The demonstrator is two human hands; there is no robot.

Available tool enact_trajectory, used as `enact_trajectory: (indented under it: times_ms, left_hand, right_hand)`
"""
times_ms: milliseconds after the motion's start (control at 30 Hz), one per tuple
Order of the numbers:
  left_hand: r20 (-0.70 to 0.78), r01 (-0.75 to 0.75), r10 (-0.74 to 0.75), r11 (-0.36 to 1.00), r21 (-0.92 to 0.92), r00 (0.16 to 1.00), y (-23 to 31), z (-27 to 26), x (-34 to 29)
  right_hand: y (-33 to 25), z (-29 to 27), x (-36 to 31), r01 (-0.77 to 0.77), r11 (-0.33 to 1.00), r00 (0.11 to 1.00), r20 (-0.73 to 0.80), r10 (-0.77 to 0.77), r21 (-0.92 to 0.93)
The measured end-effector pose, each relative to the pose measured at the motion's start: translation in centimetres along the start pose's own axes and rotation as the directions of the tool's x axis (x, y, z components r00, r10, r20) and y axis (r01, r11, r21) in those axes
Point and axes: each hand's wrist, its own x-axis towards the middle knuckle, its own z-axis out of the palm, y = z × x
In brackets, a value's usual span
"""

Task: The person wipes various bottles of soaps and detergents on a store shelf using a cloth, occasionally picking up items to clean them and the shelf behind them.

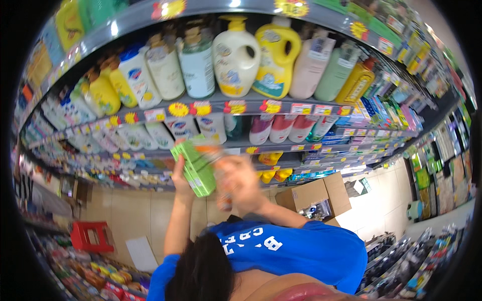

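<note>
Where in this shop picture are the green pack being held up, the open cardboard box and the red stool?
green pack (193,168), head view, on its front face
cardboard box (314,194), head view, on its brown side wall
red stool (91,236), head view, on its top

Head view, close before shelves (281,108)
</note>
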Motion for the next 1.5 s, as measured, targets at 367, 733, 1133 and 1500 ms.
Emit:
enact_trajectory:
  times_ms: [367,733,1133,1500]
  left_hand:
    - [0.153,0.022,-0.022,1.0,0.003,0.988,-3.1,0.4,-1.5]
    - [0.071,-0.214,0.205,0.963,0.162,0.976,-1.5,1.0,0.6]
    - [0.034,-0.225,0.226,0.927,0.301,0.974,1.2,4.7,-0.1]
    - [0.118,0.214,-0.201,0.97,-0.114,0.973,5.2,-2.8,-1.9]
  right_hand:
    - [-2.0,2.2,6.1,0.259,0.952,0.963,-0.032,-0.267,-0.165]
    - [0.8,4.8,2.0,0.228,0.952,0.974,-0.052,-0.222,0.205]
    - [1.1,2.8,1.9,0.06,0.862,0.984,0.115,-0.136,0.503]
    - [5.2,1.2,3.4,-0.216,0.466,0.973,0.147,0.18,0.858]
